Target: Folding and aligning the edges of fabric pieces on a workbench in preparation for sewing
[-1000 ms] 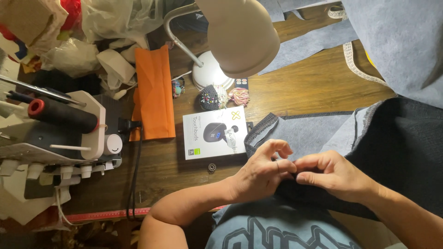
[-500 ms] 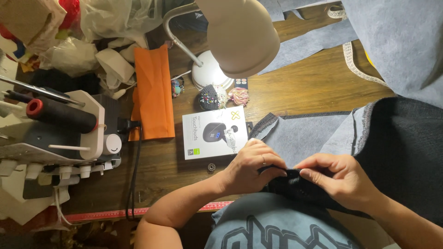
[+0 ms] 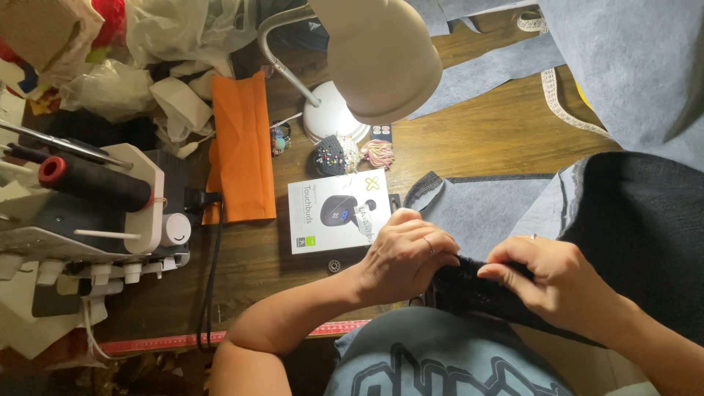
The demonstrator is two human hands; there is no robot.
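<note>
Left hand and right hand both pinching black knit fabric edge, just below white box — keep tension even, pinches close.

both hands on black knit fabric

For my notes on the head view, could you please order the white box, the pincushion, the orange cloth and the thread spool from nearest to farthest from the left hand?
From the left hand:
1. White box, just beside it, up-left.
2. Pincushion, beyond the box, by the lamp base.
3. Orange cloth, farther left.
4. Thread spool, far left on the machine.
</note>
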